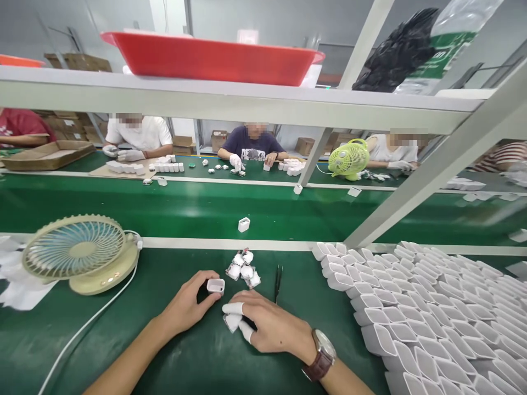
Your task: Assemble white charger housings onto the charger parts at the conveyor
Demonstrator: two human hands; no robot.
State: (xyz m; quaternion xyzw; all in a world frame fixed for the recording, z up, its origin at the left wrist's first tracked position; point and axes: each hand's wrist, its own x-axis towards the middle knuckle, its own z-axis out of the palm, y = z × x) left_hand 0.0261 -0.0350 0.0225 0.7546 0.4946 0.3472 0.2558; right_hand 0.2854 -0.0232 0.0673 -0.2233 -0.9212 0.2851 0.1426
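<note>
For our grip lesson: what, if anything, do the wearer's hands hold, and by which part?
Left hand: a white case, by its outer walls. Right hand: a small white piece, between covered fingertips; exact spot unclear.

On the left side stands a cream-coloured fan (82, 249) with bluish blades, tilted upward. Higher up, a white shelf (230, 104) carries a red tray (214, 59) and, toward its right end, a black plastic bag (397, 52). On the opposite side, a yellow-green fan (349, 160) stands beyond a person (252, 144) in dark blue T-shirt, while a shallow cardboard box (45, 161) lies at the far left.
</note>
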